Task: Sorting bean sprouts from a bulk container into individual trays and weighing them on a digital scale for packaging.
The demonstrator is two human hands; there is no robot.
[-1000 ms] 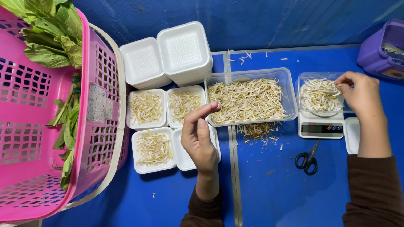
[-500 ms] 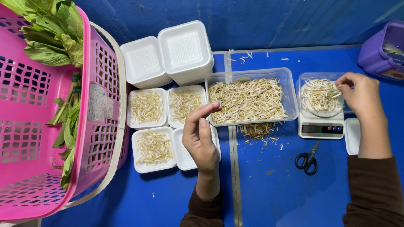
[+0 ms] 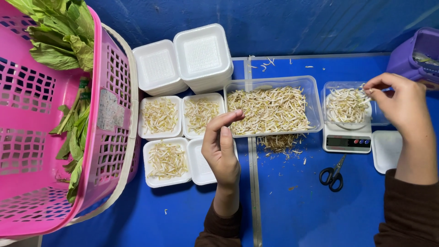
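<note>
- The right hand point(image 3: 402, 110) is pinching a few bean sprouts at its fingertips, hovering over the right edge of the clear tray point(image 3: 347, 106) sitting on the kitchen scale point(image 3: 346, 142).
- The left hand point(image 3: 222, 146), fingers pressed together and seemingly empty, is hovering farther from the scale, beside the big sprout tub point(image 3: 270, 110).

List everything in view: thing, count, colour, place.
laundry basket: 1, pink, far left
leafy greens: 1 bunch, green, inside basket
empty foam trays: 2 stacks, white, top centre
filled foam trays: 3, white, holding bean sprouts, left of centre
foam tray: 1, white, under left hand
clear tub: 1, full of sprouts, centre
kitchen scale: 1, white, carrying a clear container of sprouts
scissors: 1, black, below scale
purple basket: 1, top right
left hand: fingers pinched
right hand: pinching sprouts over scale
</note>
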